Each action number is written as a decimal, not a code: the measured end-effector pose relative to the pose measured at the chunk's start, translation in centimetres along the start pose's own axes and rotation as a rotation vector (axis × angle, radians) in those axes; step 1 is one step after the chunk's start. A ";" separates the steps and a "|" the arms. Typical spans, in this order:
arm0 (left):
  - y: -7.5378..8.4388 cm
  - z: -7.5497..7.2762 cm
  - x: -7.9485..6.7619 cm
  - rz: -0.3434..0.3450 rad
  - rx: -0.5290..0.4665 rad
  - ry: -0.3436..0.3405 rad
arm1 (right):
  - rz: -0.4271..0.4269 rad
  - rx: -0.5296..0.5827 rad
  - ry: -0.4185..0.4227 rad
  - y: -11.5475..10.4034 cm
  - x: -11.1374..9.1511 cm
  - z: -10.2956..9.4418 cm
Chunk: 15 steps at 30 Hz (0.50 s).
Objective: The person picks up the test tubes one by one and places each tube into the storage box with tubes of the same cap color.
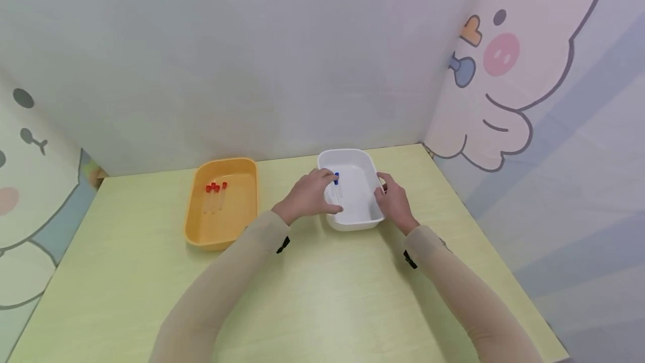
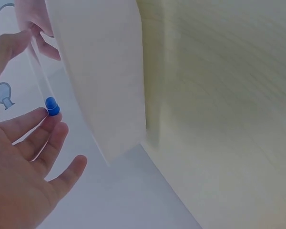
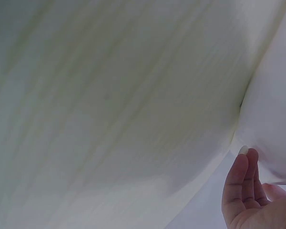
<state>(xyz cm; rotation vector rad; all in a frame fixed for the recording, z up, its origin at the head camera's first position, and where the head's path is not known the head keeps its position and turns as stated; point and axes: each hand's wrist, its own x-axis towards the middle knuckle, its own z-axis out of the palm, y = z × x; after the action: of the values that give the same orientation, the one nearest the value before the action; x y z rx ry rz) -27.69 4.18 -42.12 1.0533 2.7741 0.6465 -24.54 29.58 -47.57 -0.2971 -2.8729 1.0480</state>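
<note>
A clear tube with a blue cap (image 2: 52, 106) spans the fingers of my left hand (image 1: 311, 195), which pinches it lengthwise. The thumb is at the plain end and the fingertips are at the cap. In the head view the tube (image 1: 339, 195) overlaps the left part of a white tray (image 1: 359, 206). My right hand (image 1: 397, 204) holds the tray's right rim. From the right wrist, its fingers (image 3: 243, 183) show along the tray's outer wall (image 3: 271, 105), with the thumb partly hidden behind.
Left of the white tray stands an orange tray (image 1: 227, 228). Several clear tubes with red caps (image 1: 216, 188) lie in it. Both trays are on a pale yellow table (image 1: 312, 296), near its back edge against a curtain (image 1: 282, 71).
</note>
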 end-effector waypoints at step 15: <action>-1.1 1.8 2.4 -0.035 0.009 -0.024 | -0.024 -0.009 0.017 0.0 0.0 0.2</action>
<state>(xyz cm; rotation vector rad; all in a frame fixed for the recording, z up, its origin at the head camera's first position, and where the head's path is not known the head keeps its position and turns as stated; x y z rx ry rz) -29.73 5.59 -44.09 1.0050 2.7705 0.6140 -24.58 29.43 -47.72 -0.2703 -2.8593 1.0234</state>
